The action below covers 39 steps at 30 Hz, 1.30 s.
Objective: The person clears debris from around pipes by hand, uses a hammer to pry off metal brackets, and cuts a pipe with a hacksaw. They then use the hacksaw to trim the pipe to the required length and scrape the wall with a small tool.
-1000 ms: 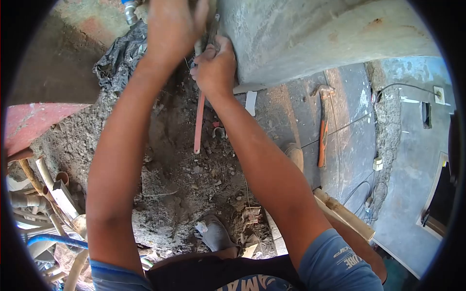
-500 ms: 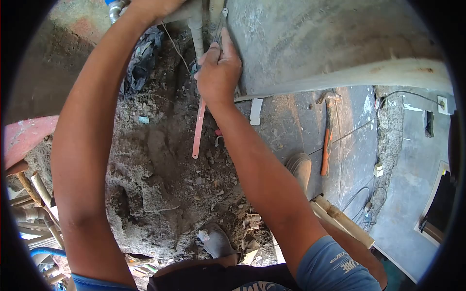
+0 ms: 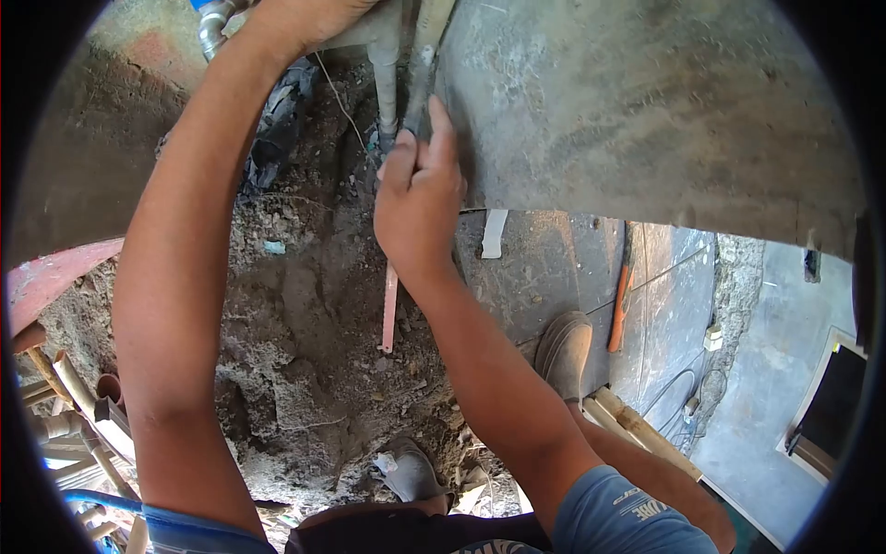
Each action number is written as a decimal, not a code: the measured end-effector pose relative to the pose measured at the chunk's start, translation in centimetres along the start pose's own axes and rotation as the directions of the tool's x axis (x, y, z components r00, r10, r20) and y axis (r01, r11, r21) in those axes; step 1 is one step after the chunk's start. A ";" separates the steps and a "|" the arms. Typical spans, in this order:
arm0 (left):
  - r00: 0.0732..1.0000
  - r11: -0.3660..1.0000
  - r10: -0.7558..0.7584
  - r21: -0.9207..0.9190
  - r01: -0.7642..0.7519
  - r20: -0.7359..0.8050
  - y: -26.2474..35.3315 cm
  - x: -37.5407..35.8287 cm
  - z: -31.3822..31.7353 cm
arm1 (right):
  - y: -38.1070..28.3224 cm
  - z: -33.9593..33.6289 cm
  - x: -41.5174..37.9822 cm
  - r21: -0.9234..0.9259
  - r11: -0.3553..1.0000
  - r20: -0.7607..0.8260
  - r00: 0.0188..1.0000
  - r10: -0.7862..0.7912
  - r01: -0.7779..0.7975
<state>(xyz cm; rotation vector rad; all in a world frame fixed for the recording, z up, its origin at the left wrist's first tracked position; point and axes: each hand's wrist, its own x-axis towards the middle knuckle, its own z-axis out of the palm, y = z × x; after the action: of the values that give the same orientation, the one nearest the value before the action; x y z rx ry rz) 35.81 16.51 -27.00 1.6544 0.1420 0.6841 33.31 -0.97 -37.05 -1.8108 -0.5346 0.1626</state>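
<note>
Saw blade in right hand: long axis fore-aft, free end rearward.

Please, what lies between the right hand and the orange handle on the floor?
In the head view, a white strip lies on the grey floor between the right hand and the orange handle, nearer to the hand.

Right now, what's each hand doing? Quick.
Left hand: cannot be told; its fingers run past the top edge.
Right hand: closed on the thin, flat, pink saw blade, index finger extended.
</note>
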 end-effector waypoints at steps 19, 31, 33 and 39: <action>0.999 0.996 0.003 0.085 -0.006 0.042 -1.1 0.7 -0.9 | -3.5 -2.2 4.5 0.415 0.686 0.406 0.796 0.449 -0.598; 0.949 0.890 0.309 0.374 -0.263 -0.068 -2.3 0.1 -0.5 | -3.6 -1.5 4.0 0.378 0.730 0.349 0.818 0.457 -0.569; 0.969 0.912 0.237 0.361 -0.196 -0.072 -0.8 -0.5 -0.3 | -3.5 -1.5 4.2 0.373 0.749 0.337 0.832 0.440 -0.547; 0.967 0.900 0.245 0.386 -0.203 -0.064 -1.6 -0.3 -0.6 | -3.6 -1.3 4.3 0.404 0.723 0.353 0.825 0.442 -0.560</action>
<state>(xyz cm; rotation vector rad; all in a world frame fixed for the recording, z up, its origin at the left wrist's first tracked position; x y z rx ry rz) 35.79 17.23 -28.60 2.0237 0.1724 0.9723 36.66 0.56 -32.61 -1.3881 -0.1127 0.8316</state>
